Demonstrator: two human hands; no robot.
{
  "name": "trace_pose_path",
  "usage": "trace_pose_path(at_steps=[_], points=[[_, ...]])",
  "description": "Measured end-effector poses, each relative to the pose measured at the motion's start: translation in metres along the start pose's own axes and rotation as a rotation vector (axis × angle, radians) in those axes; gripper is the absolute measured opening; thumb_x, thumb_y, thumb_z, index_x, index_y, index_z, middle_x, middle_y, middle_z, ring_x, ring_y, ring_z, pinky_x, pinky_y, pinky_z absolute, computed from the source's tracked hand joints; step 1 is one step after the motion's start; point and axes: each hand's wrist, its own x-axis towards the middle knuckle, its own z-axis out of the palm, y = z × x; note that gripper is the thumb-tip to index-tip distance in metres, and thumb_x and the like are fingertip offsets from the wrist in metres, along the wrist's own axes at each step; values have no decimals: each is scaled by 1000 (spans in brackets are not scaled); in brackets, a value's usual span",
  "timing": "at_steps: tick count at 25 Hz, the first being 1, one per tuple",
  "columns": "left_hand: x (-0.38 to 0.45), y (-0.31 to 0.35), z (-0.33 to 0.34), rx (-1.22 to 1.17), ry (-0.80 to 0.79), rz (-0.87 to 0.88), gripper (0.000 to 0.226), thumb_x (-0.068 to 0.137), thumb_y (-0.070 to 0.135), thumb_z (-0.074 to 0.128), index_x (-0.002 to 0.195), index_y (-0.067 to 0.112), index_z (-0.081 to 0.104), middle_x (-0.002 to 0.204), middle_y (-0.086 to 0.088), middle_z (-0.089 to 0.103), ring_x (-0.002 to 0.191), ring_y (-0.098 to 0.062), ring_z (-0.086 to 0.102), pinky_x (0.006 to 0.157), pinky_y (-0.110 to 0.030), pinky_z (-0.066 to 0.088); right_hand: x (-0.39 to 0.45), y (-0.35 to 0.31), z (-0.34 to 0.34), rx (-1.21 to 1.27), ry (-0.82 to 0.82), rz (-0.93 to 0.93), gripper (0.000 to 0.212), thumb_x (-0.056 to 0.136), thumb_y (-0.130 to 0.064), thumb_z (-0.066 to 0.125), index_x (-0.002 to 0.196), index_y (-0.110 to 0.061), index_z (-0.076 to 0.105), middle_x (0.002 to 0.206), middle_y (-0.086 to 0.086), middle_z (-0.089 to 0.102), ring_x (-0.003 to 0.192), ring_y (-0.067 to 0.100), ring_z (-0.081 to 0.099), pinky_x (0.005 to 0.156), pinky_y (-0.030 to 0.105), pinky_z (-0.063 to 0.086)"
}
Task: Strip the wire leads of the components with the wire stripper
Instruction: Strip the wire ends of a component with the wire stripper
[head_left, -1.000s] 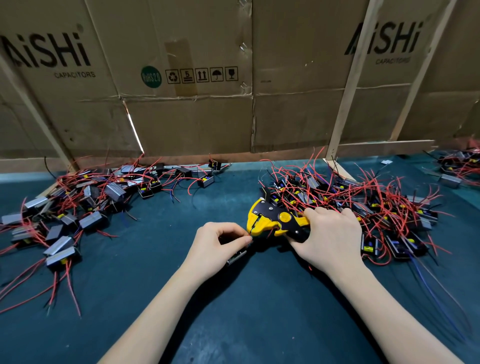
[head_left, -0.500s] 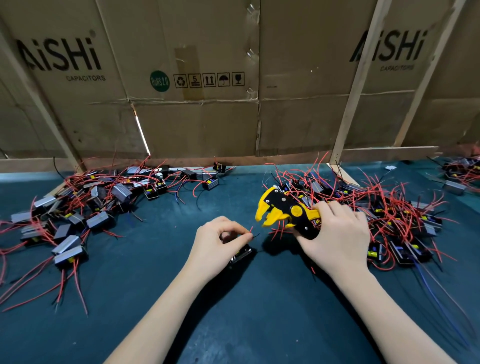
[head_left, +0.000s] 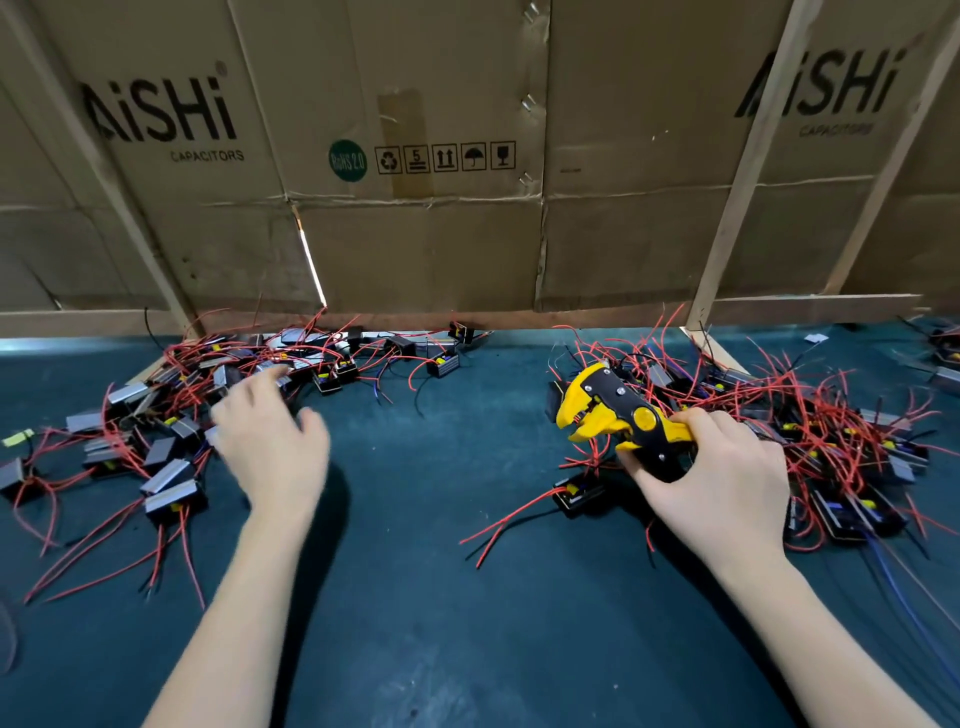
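1. Head view, looking down at a dark teal desk backed by a wall of flattened cardboard boxes printed with "AiSHi Capacitors".

2. The right hand has its fingers curled round the handles of a yellow and black wire stripper. The tool's head points left and hangs just above the desk, and its jaws look parted with no wire between them.

3. The left hand is blurred. Its fingers are spread and relaxed and it holds nothing. It hovers at the inner edge of the left pile of components, small dark boxes with red wire leads.

4. A second, denser pile of components lies on the right, behind and beside the right hand. A single component sits just below the stripper head, its red leads trailing toward the front left.

5. I cannot tell from this view which pile is stripped and which is waiting.

6. Judged step: between components. The tool is ready but no lead is in it, and the free hand is at the left pile.

7. The next move likely calls for the left hand to pinch one component, bring a single red lead to the jaws, and keep neighbouring tangled wires out before the right hand squeezes.
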Motion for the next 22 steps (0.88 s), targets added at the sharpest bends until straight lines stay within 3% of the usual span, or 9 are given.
trace_pose_path(at_steps=[5, 9, 11, 15, 17, 18, 20, 22], points=[[8, -40, 0, 425, -165, -149, 43, 81, 0, 62, 123, -4, 53, 131, -30, 48, 119, -49, 44, 98, -49, 31, -1, -1, -1, 12, -25, -14, 50, 64, -48, 85, 92, -10, 68, 82, 4, 64, 82, 33, 63, 76, 41, 38], [13, -39, 3, 461, -163, -187, 28, 84, 0, 60, 111, -7, 59, 123, -30, 48, 102, -48, 56, 91, -46, 33, 0, 1, -3, 10, -39, -9, 50, 65, -50, 83, 92, -11, 68, 83, 4, 65, 84, 33, 63, 77, 42, 39], [15, -44, 0, 441, -96, -208, 23, 83, 2, 65, 105, -4, 66, 119, -30, 51, 103, -47, 53, 92, -47, 34, 0, -1, -4, 25, -46, -4, 49, 65, -49, 84, 92, -10, 68, 83, 4, 65, 84, 34, 63, 77, 42, 39], [14, -41, -4, 372, 32, -55, 20, 83, 17, 74, 96, 2, 74, 109, -28, 60, 103, -47, 50, 88, -50, 35, 1, -10, -16, 229, -75, 12, 42, 66, -47, 85, 87, -16, 67, 80, -2, 66, 78, 25, 63, 76, 38, 43], [15, -34, -3, 279, 41, 40, 19, 86, 21, 71, 94, 4, 75, 102, -25, 66, 95, -47, 57, 82, -48, 39, 2, -14, -24, 584, -269, 17, 41, 69, -55, 81, 81, -19, 65, 75, -4, 66, 73, 17, 61, 74, 29, 45], [15, -29, -2, 213, 37, 95, 19, 88, 22, 70, 91, 5, 75, 99, -22, 68, 92, -45, 59, 80, -46, 40, 2, -18, -27, 835, -461, 30, 43, 72, -57, 77, 80, -17, 64, 77, -1, 68, 76, 19, 62, 76, 29, 46], [9, -14, 0, 51, -21, 255, 14, 88, 21, 71, 87, 7, 74, 94, -14, 70, 89, -37, 62, 78, -42, 45, -3, -30, -29, 1377, -939, 91, 50, 81, -58, 68, 83, -9, 59, 97, 16, 70, 99, 32, 65, 89, 41, 49], [-4, 5, 4, -153, -194, 461, 5, 84, 15, 76, 85, 10, 74, 90, -4, 71, 87, -27, 64, 80, -39, 49, -7, -38, -26, 1622, -1230, 219, 52, 87, -59, 58, 82, -8, 55, 120, 28, 64, 122, 34, 58, 105, 45, 44]])
